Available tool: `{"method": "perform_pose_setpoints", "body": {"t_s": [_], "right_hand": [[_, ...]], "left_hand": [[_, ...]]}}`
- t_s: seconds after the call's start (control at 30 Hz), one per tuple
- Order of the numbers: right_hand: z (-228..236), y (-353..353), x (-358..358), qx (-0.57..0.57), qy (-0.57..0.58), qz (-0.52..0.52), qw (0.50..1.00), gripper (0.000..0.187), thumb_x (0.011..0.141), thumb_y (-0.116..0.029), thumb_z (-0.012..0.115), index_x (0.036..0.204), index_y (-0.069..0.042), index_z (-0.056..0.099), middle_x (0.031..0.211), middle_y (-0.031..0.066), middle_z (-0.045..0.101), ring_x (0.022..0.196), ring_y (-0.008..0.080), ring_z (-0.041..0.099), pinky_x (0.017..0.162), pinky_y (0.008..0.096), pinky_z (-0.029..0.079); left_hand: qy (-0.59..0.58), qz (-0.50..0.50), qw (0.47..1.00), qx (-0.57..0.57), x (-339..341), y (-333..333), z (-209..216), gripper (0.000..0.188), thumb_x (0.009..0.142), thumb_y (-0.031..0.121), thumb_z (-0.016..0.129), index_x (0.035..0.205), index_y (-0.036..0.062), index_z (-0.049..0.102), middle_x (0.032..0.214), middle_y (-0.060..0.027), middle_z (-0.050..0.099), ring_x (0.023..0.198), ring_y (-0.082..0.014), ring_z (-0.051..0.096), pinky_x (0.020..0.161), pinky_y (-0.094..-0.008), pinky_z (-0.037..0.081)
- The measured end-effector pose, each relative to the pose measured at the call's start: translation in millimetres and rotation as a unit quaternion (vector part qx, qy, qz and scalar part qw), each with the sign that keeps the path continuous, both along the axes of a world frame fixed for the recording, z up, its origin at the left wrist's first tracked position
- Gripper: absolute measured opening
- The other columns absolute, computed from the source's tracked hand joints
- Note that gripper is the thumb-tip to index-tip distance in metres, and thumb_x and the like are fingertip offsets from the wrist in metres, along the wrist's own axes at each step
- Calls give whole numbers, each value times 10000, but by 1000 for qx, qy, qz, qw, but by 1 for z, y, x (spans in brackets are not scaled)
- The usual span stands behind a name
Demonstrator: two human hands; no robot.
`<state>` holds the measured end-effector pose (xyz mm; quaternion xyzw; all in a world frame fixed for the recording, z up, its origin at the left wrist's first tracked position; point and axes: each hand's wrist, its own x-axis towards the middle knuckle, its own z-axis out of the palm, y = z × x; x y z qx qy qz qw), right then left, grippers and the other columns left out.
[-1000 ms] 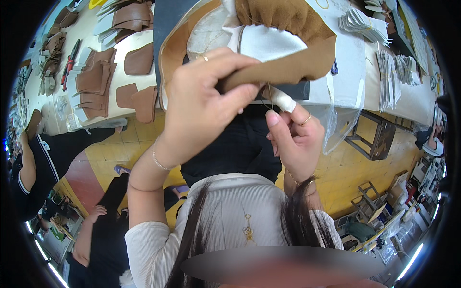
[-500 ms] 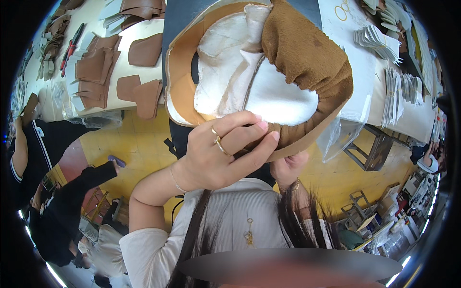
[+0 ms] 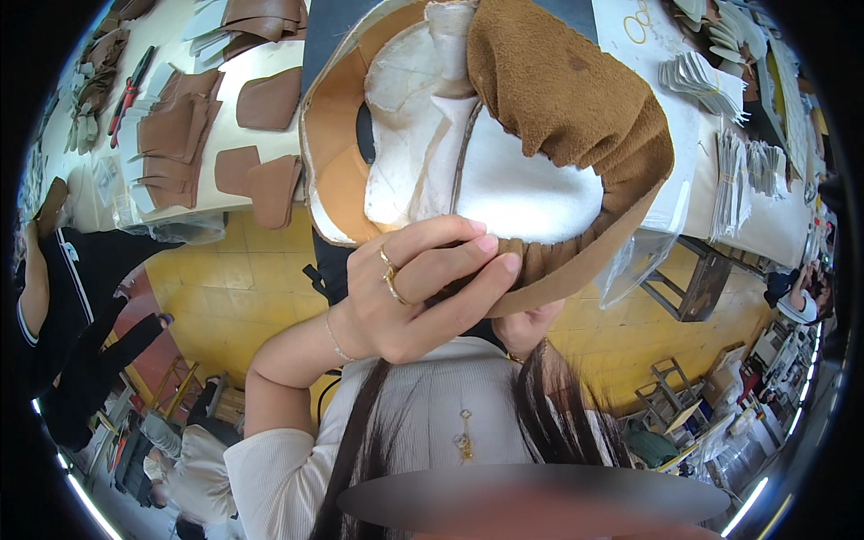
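Note:
Both of my hands hold a brown leather bag piece (image 3: 567, 94), raised in front of me. It is a rounded, open shape with white padding inside, an orange-tan inner face at its left and a fuzzy brown gathered side at its right. My left hand (image 3: 423, 283), with rings and a bracelet, has its fingers closed over the near edge, fingertips pressed on the pleats. Underneath that same edge, my right hand (image 3: 531, 326) grips from below. Most of its fingers are hidden by the leather.
Stacks of brown leather cut pieces (image 3: 180, 135) and a red-and-black tool (image 3: 130, 94) lie on the left table. White bundled strips (image 3: 733, 184) and clear plastic (image 3: 630, 265) are at the right. A wooden stool (image 3: 688, 283) stands below the table. Another person (image 3: 67, 279) is at far left.
The bag piece has tilted slightly, its right side shifting outward and its left side moving a little left. Both hands keep hold of the near edge. At far left, the other person's leg has moved.

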<state>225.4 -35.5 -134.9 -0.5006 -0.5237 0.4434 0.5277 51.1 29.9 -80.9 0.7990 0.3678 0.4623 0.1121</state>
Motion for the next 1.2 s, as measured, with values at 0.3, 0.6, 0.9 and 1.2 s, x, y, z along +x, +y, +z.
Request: {"method": "perform_pose_setpoints", "body": {"t_s": [0.3, 0.6, 0.9, 1.2], "right_hand": [[10, 6, -14, -23, 40, -43, 998, 170, 865, 35, 600, 967, -10, 728, 905, 88, 718, 826, 206, 678, 784, 326, 499], [15, 6, -15, -33, 62, -36, 997, 141, 875, 51, 586, 923, 5, 710, 841, 77, 701, 782, 186, 659, 739, 308, 486], [24, 13, -15, -84, 22, -101, 991, 93, 858, -48, 664, 920, 12, 699, 814, 79, 696, 728, 169, 650, 670, 289, 490], [30, 29, -8, -149, 60, 32, 986, 193, 912, 18, 617, 1092, 0, 682, 1003, 96, 721, 886, 160, 676, 773, 292, 531]], "left_hand": [[-7, 12, 1000, 6, 5, 0, 1, 337, 618, 48, 759, 954, 36, 736, 929, -65, 642, 826, -253, 676, 633, -293, 609], [-16, 22, 1000, -2, 9, -1, 6, 321, 629, 40, 744, 950, 29, 732, 941, -67, 640, 835, -243, 671, 633, -288, 604], [41, -10, 999, 26, 6, 1, 6, 323, 655, 71, 747, 972, 19, 717, 941, -55, 628, 852, -225, 657, 593, -272, 568], [35, -6, 999, -31, 6, 11, 9, 436, 600, -46, 663, 1025, 34, 716, 920, -50, 643, 816, -268, 672, 669, -345, 567]]}}
